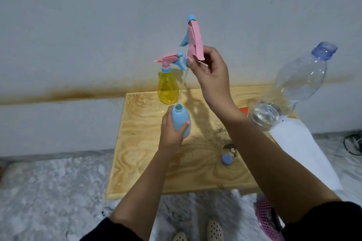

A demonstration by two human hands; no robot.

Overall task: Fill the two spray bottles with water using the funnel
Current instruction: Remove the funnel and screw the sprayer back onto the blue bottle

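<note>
Blue spray bottle (181, 121) first: who has it, and is it open?

— The left hand (172, 133) is wrapped round its body and holds it upright, low over the wooden counter (148, 162). Its neck is bare and open.

And the right hand?

— The right hand (211, 76) pinches the pink spray head (194, 41), nozzle up, well above the bottle. The thin tube (183, 84) hangs from it, its lower end just at the open neck, so I judge the step in hand to be taking the head off.

The other bottle?

— The yellow bottle (168, 90) stands at the back of the counter with its head on, so that one looks not yet started.

Water?

— A big clear water bottle (293, 88) is on the right with a little water in it. How it rests I cannot tell. A blue cap (226, 159) lies on the counter near it, likely its own.

And the funnel?

— I cannot pick it out for sure. A white sheet (301, 148) lies past the right forearm, and a red scrap (243, 110) peeks out behind the water bottle.

So, next?

— Probably lay the head down, free that hand, seat the funnel in the blue neck, then pour slowly while the left hand steadies the bottle.
</note>
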